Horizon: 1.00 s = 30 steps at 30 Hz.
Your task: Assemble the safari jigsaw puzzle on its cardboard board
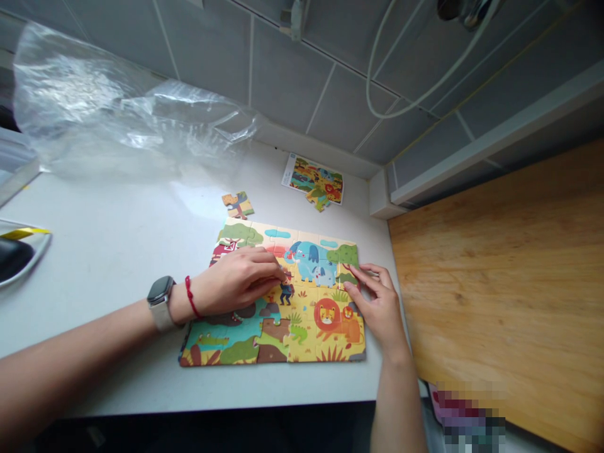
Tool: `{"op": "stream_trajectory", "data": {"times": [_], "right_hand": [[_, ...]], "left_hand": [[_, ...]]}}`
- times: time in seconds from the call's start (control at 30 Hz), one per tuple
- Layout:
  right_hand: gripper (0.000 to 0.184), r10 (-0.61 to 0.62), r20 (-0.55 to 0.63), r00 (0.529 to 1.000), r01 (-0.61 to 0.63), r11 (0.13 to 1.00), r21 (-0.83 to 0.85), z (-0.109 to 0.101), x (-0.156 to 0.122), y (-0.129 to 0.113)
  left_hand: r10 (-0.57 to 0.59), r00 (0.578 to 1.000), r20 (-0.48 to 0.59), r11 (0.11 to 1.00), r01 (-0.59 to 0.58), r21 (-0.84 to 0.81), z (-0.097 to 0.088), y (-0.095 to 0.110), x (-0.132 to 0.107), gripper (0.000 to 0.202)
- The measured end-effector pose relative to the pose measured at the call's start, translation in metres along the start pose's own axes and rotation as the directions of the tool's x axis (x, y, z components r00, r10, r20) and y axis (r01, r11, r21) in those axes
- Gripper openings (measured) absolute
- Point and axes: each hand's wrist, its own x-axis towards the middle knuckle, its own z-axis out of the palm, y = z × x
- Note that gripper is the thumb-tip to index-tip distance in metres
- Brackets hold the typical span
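A colourful animal jigsaw puzzle (302,314) lies assembled on the white table (108,251), with an elephant, lions and a crocodile on it. My left hand (240,280), with a watch and a red cord at the wrist, lies across the puzzle's left half, fingers together and pressing on a piece near the middle. My right hand (377,302) rests at the puzzle's right edge, fingertips touching the border pieces. A loose puzzle piece (238,205) lies just behind the puzzle. Further back lie a picture card (314,178) and another loose piece (319,200) at its front edge.
A crumpled clear plastic bag (117,119) lies at the back left. A wooden board (504,277) adjoins the table on the right. A grey tiled wall (292,69) with a white cable runs behind. A dark object (14,255) sits at the left edge.
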Motion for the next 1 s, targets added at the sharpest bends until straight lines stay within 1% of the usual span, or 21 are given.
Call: {"op": "stream_trajectory", "data": {"times": [0.13, 0.3, 0.37, 0.6, 0.77, 0.9, 1.0], "right_hand": [[0.036, -0.012, 0.036, 0.999, 0.013, 0.999, -0.034, -0.001, -0.001, 0.001], [0.031, -0.141, 0.058, 0.988, 0.147, 0.981, -0.125, -0.001, 0.0, -0.001], [0.03, -0.164, 0.062, 0.985, 0.171, 0.975, -0.139, -0.001, 0.001, -0.002], [0.031, -0.106, 0.077, 0.991, 0.113, 0.99, -0.083, 0.0, 0.001, 0.002], [0.031, -0.118, 0.051, 0.992, 0.12, 0.991, -0.051, 0.002, 0.002, 0.002], [0.032, -0.169, 0.01, 0.986, 0.169, 0.985, -0.027, 0.003, 0.002, -0.003], [0.029, -0.213, -0.05, 0.976, 0.213, 0.977, 0.002, 0.006, 0.001, -0.007]], "left_hand": [[0.009, 1.0, -0.014, 1.0, -0.009, 0.011, 0.001, -0.001, -0.001, 0.023], [0.013, 1.0, -0.02, 1.0, -0.013, 0.019, 0.001, 0.0, 0.0, 0.024], [0.01, 1.0, -0.016, 1.0, -0.01, 0.017, 0.0, 0.0, 0.0, 0.023], [0.01, 1.0, -0.023, 1.0, -0.011, -0.008, 0.001, -0.001, 0.0, 0.025], [0.023, 0.999, -0.024, 1.0, -0.023, 0.005, 0.004, -0.004, -0.001, 0.025], [0.059, 0.995, -0.076, 0.998, -0.058, 0.019, 0.002, -0.002, -0.001, 0.024], [0.079, 0.981, -0.177, 0.995, -0.067, 0.075, -0.007, -0.002, 0.0, 0.025]]}}
